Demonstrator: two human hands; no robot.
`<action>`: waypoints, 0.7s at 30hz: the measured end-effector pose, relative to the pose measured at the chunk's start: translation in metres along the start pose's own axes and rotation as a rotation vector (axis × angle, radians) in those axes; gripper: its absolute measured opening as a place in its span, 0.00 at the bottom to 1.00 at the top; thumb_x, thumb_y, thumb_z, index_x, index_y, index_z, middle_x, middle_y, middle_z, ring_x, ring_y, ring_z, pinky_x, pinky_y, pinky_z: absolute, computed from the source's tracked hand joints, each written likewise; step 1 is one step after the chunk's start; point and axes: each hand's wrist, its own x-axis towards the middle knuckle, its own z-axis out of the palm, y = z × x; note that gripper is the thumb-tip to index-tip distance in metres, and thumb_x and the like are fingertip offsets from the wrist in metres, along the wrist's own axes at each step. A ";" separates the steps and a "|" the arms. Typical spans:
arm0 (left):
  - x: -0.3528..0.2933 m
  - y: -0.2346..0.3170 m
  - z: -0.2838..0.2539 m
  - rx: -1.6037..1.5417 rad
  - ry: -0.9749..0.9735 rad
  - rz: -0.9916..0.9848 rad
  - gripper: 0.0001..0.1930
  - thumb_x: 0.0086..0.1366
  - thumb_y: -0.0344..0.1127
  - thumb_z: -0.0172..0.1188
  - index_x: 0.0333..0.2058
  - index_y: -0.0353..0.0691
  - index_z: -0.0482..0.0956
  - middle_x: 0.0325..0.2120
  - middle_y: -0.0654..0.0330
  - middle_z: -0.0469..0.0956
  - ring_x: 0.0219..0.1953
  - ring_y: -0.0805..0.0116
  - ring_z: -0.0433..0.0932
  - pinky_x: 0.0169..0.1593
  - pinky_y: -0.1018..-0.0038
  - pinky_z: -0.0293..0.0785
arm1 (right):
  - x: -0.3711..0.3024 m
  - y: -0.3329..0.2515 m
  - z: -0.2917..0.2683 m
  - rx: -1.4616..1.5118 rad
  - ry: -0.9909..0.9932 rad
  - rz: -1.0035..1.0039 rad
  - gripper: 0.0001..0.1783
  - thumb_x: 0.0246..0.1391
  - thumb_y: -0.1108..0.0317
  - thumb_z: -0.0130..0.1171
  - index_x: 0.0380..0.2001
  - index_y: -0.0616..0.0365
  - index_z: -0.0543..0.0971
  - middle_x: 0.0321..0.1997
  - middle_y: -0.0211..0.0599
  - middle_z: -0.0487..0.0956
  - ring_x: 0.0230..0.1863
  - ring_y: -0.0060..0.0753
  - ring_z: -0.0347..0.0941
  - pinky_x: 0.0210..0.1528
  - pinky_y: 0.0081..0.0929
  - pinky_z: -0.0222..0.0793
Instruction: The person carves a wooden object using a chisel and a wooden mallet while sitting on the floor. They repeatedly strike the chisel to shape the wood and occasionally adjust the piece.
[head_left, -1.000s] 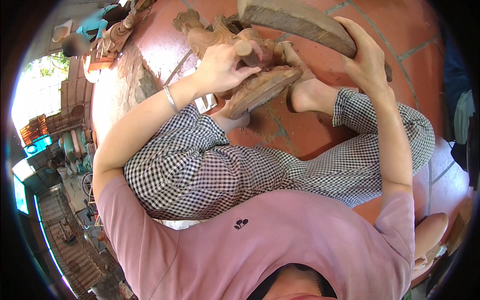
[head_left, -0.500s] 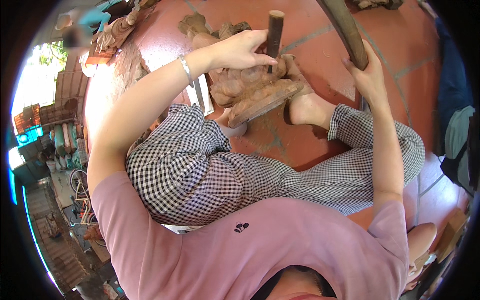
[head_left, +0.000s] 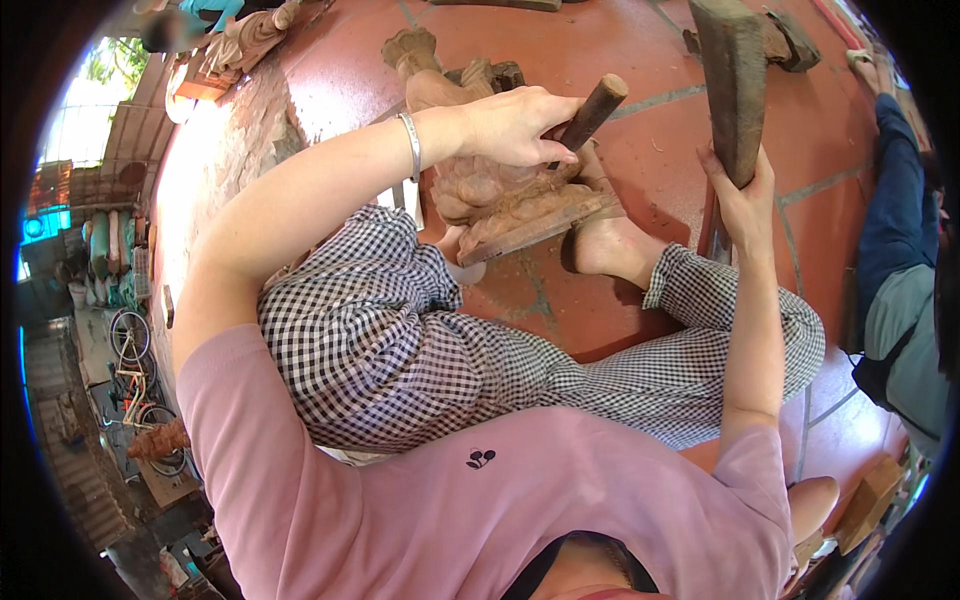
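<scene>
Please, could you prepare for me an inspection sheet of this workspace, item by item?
Surface: red tiled floor, with small chips and crumbs scattered near the work.
Job's things: a wood carving beside the bare foot; a round wooden tool handle, its lower end by the carving, contact unclear; a wooden mallet.
Clutter: a rough wood piece at upper right.
Hands: left hand grips the tool handle; right hand holds the mallet up, apart from the handle.
Cables: nothing seen.
Surroundings: bicycle at left, carved figure at upper left, someone's blue trousers at right.
</scene>
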 end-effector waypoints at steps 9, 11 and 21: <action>0.004 0.003 0.007 0.079 -0.014 0.031 0.16 0.61 0.35 0.63 0.42 0.33 0.70 0.22 0.49 0.74 0.28 0.45 0.76 0.33 0.58 0.71 | -0.004 -0.009 -0.002 -0.389 0.053 -0.233 0.24 0.52 0.74 0.62 0.54 0.57 0.74 0.46 0.40 0.80 0.48 0.35 0.77 0.50 0.30 0.71; 0.002 0.011 0.000 0.083 -0.029 -0.004 0.16 0.60 0.35 0.63 0.41 0.33 0.70 0.22 0.49 0.74 0.28 0.45 0.76 0.33 0.58 0.71 | -0.005 -0.009 0.003 -0.159 0.095 -0.198 0.27 0.45 0.80 0.59 0.52 0.55 0.75 0.45 0.44 0.81 0.48 0.45 0.78 0.49 0.34 0.72; 0.003 0.003 0.008 0.114 0.021 0.073 0.15 0.59 0.35 0.64 0.38 0.33 0.70 0.20 0.49 0.74 0.27 0.46 0.76 0.32 0.58 0.71 | -0.005 -0.008 0.005 -0.285 0.059 -0.253 0.28 0.45 0.81 0.58 0.53 0.55 0.74 0.46 0.42 0.81 0.49 0.45 0.78 0.50 0.33 0.72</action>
